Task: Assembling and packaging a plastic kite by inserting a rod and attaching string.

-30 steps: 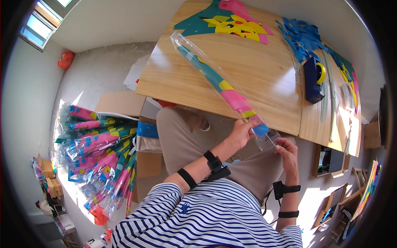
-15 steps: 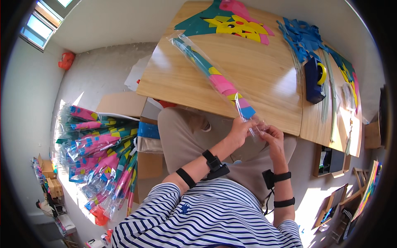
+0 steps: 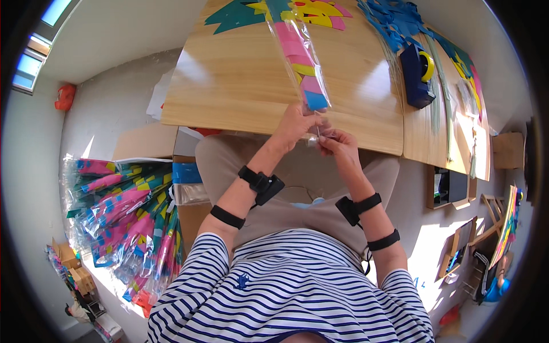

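A long rolled kite [image 3: 294, 48] of pink, teal, yellow and blue sheet lies in a clear plastic sleeve [image 3: 322, 68] across the table, its blue end nearest me. My left hand [image 3: 297, 123] is closed round the sleeve's near end, just below the blue part, at the table's front edge. To its right, my right hand [image 3: 341, 144] pinches the loose gathered plastic between thumb and fingers. Something small and shiny shows between the two hands, too blurred to make out. Beyond the roll a flat teal, yellow and pink kite [image 3: 231, 16] is spread out.
A wooden table [image 3: 229, 86] stands ahead. On its right are blue ribbons [image 3: 394, 26], thin rods [image 3: 446, 108] and a dark blue tape dispenser [image 3: 416, 77] with yellow tape. Many wrapped kites [image 3: 120, 211] fill the floor at left, beside a cardboard box [image 3: 146, 140].
Both hands have shifted left and away from me with the sleeve, which now points more straight ahead. The roll's far end overlaps the flat kite. My view has shifted too.
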Available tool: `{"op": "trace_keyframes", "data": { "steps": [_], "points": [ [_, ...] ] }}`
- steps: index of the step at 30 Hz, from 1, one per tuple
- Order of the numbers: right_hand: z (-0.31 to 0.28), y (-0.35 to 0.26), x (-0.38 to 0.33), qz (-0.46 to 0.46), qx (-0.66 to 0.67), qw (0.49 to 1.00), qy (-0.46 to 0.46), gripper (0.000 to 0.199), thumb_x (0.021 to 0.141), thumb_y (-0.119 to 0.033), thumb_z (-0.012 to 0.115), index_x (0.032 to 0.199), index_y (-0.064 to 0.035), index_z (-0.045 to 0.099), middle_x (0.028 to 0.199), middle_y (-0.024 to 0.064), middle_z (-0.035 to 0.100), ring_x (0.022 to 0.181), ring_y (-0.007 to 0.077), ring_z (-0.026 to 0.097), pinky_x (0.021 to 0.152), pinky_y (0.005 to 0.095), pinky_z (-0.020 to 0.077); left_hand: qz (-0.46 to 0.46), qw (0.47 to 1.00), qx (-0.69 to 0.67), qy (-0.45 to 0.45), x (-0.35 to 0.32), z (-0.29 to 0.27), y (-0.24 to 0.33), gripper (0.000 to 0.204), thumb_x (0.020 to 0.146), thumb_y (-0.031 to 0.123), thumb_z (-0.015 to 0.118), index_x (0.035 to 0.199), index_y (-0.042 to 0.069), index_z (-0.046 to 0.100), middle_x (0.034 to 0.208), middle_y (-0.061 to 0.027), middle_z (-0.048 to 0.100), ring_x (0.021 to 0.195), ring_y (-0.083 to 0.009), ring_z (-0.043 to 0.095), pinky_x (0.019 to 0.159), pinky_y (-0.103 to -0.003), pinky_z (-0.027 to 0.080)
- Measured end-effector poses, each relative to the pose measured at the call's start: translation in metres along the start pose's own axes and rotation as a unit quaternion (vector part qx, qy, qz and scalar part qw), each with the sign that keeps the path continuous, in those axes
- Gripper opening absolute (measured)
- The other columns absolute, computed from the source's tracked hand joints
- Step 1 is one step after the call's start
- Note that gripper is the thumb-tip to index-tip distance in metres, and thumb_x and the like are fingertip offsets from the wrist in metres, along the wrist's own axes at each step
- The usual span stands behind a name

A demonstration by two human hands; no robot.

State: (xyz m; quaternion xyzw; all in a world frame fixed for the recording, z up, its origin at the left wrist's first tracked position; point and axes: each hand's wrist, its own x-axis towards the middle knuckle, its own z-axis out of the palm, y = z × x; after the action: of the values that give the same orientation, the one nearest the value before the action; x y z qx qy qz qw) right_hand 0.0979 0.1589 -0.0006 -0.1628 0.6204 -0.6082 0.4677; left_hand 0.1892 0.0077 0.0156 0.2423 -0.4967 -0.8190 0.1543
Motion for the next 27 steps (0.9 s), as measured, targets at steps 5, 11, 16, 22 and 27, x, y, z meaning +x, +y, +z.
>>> {"op": "trace_keyframes", "data": {
  "steps": [5, 11, 16, 22, 27],
  "points": [
    [0.022, -0.011, 0.024, 0.087, -0.030, 0.995, 0.047, 0.014, 0.094, -0.016, 0.066, 0.094, -0.0017, 0.067, 0.074, 0.0079, 0.068, 0.060, 0.0130, 0.063, 0.056, 0.0244, 0.0510, 0.078, 0.922, 0.305, 0.227, 0.028, -0.046, 0.004, 0.042, 0.079, 0.006, 0.074, 0.117, -0.001, 0.059, 0.097, -0.0135, 0.068, 0.088, -0.0251, 0.068, 0.077, -0.037, 0.054],
    [0.002, -0.001, 0.018, 0.058, -0.145, 0.985, 0.079, 0.014, 0.094, -0.014, 0.065, 0.095, -0.0001, 0.065, 0.071, 0.0088, 0.066, 0.058, 0.0133, 0.062, 0.054, 0.0252, 0.0491, 0.280, 0.771, 0.524, 0.228, 0.000, -0.069, -0.008, 0.038, 0.078, 0.009, 0.072, 0.114, 0.003, 0.063, 0.113, -0.0169, 0.065, 0.107, -0.0348, 0.060, 0.092, -0.043, 0.048],
    [0.007, -0.011, 0.032, -0.200, -0.339, 0.906, 0.154, 0.015, 0.085, -0.009, 0.070, 0.096, 0.0012, 0.067, 0.080, 0.0103, 0.068, 0.067, 0.0243, 0.064, 0.063, 0.0361, 0.0511, 0.352, 0.743, 0.560, 0.102, -0.003, -0.041, -0.005, 0.028, 0.083, 0.004, 0.064, 0.111, 0.005, 0.064, 0.121, -0.0124, 0.065, 0.119, -0.0306, 0.058, 0.100, -0.046, 0.044],
    [0.005, -0.014, 0.045, -0.420, -0.549, 0.718, 0.077, 0.016, 0.080, -0.005, 0.068, 0.096, -0.0030, 0.069, 0.104, 0.0105, 0.067, 0.098, 0.0324, 0.060, 0.083, 0.0431, 0.0492, 0.311, 0.688, 0.656, 0.015, -0.010, -0.041, -0.021, 0.038, 0.085, 0.003, 0.065, 0.123, 0.004, 0.062, 0.134, -0.0100, 0.060, 0.133, -0.0287, 0.050, 0.112, -0.055, 0.033],
    [-0.001, 0.000, 0.025, -0.412, -0.553, 0.723, 0.052, 0.016, 0.079, -0.004, 0.065, 0.095, -0.0042, 0.069, 0.100, 0.0100, 0.066, 0.096, 0.0328, 0.059, 0.083, 0.0436, 0.0487, 0.287, 0.696, 0.658, 0.015, -0.044, -0.054, -0.032, 0.031, 0.088, 0.003, 0.063, 0.119, 0.006, 0.063, 0.135, -0.0088, 0.058, 0.135, -0.0269, 0.048, 0.112, -0.059, 0.030]
  ]
}}
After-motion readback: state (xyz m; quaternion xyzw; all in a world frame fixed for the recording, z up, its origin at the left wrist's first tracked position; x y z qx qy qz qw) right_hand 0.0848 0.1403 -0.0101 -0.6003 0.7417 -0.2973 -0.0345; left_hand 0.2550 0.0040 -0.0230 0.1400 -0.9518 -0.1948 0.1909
